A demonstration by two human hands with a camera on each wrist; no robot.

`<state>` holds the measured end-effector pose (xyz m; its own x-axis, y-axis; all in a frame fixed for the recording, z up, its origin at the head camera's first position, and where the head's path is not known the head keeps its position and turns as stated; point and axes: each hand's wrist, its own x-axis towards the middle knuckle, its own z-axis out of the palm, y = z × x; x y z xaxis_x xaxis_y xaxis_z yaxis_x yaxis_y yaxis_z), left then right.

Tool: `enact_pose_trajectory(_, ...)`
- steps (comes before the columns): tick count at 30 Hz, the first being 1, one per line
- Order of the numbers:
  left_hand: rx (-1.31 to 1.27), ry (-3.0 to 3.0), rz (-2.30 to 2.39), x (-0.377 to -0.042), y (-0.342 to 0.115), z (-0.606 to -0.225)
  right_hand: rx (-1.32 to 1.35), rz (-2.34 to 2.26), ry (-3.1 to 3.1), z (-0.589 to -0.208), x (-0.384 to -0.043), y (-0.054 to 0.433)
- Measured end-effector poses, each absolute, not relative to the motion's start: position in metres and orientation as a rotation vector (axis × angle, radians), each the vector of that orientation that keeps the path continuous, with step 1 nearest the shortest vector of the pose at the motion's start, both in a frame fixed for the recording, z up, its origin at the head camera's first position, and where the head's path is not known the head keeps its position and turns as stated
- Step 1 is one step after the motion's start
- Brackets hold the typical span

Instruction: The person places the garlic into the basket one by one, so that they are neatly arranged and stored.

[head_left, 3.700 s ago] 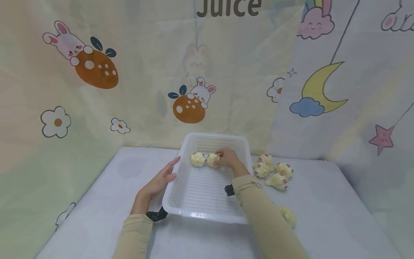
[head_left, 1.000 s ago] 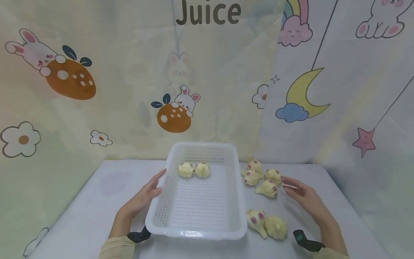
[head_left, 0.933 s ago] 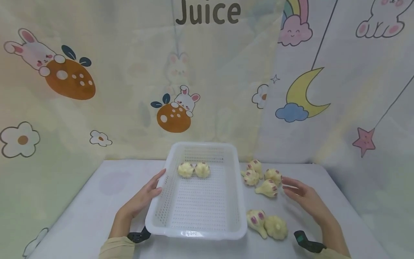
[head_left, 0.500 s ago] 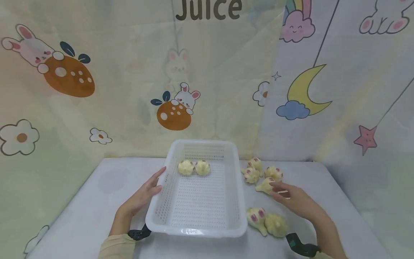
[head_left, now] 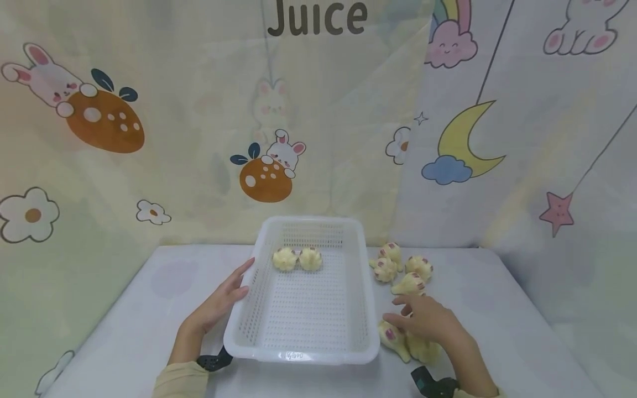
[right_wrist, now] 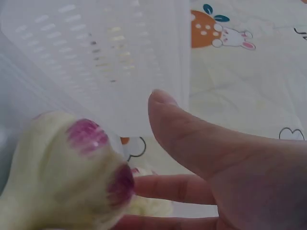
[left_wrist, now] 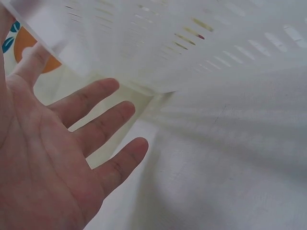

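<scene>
A white perforated plastic basket (head_left: 298,354) stands mid-table, with two pale garlic bulbs (head_left: 311,259) side by side at its far end. My left hand (head_left: 216,304) rests against the basket's left rim; the left wrist view shows its fingers spread along the outer wall. To the right of the basket, my right hand (head_left: 430,319) hovers low over two garlic bulbs, fingers loosely bent and thumb apart. The nearer left one, a purple-marked garlic bulb (right_wrist: 62,167), lies close to the fingertips in the right wrist view. Its neighbour, another garlic bulb (head_left: 423,349), is partly covered by the hand.
Several more garlic bulbs (head_left: 385,269) lie on the white table (head_left: 497,309) beyond the right hand, beside the basket's right wall. A printed cloth backdrop (head_left: 209,110) closes off the back and sides. Black wrist cameras (head_left: 215,359) sit on both wrists.
My right hand has let go of a bulb inside the basket, moved out to the bulbs at right, then come left and nearer to the front pair. The left hand stays at the rim.
</scene>
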<state>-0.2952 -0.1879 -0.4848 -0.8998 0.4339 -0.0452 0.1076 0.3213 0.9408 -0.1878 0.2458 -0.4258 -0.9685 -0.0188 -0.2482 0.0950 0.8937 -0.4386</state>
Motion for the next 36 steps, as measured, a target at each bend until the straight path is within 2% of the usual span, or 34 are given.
enact_pose_trajectory(25, 0.533, 2.241, 1.670, -0.297, -0.192, -0.493, 0.072, -0.581, 2.836, -0.428, -0.184, 0.231)
enact_pose_trajectory(36, 0.539, 2.213, 1.683, -0.296, -0.191, -0.493, 0.094, -0.765, 2.864, -0.435, -0.190, 0.236)
